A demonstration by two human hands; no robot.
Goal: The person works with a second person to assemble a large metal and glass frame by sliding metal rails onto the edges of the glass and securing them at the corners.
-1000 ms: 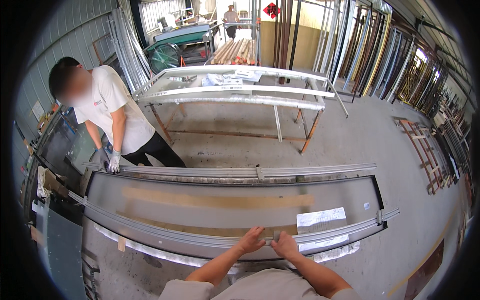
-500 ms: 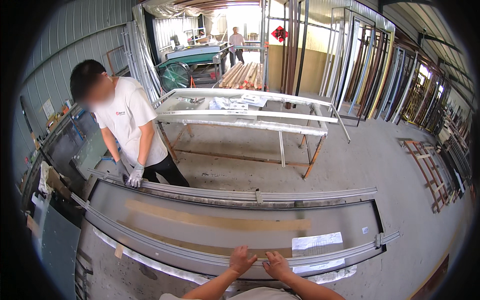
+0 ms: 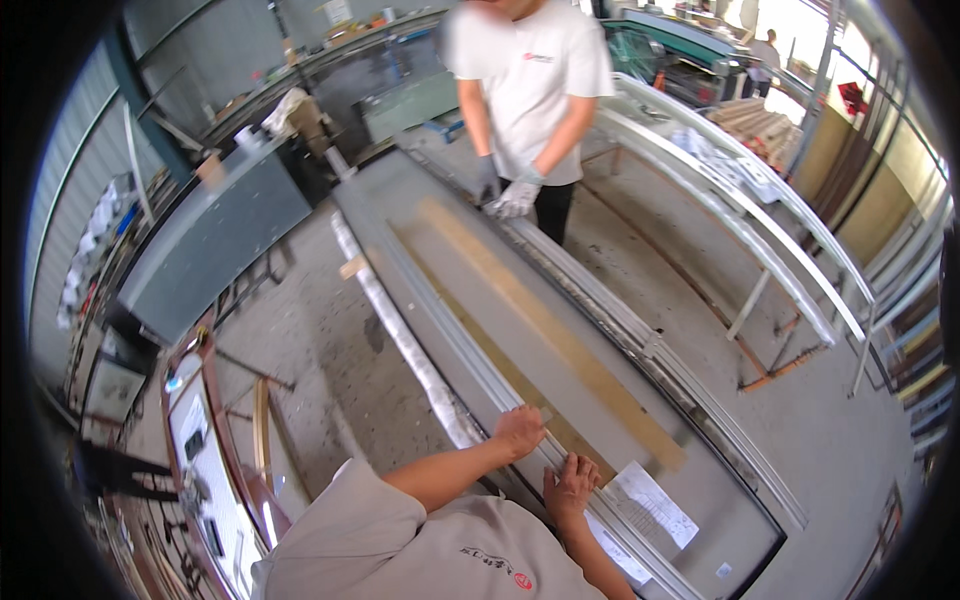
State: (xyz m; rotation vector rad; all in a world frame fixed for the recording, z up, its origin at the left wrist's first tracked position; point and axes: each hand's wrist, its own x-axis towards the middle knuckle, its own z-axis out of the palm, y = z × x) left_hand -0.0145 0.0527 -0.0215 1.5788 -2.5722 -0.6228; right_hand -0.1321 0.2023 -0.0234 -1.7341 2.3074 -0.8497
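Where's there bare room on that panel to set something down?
The grey panel is bare between the wide tan strip and far rail, and at its far end beyond that strip. It's crowded along the near rail, with left hand, right hand and paper sheet close together.

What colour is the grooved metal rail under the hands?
The grooved metal rail is silvery, clearest in the head view.

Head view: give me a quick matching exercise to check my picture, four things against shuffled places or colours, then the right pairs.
1. Left hand
2. Paper
3. Right hand
4. Wide strip

A. On the silver rail, nearer the paper
B. Tan, lengthwise on the grey panel
C. On the silver rail, farther from the paper
D. White, beside the rail

Pairs: 1-C, 2-D, 3-A, 4-B
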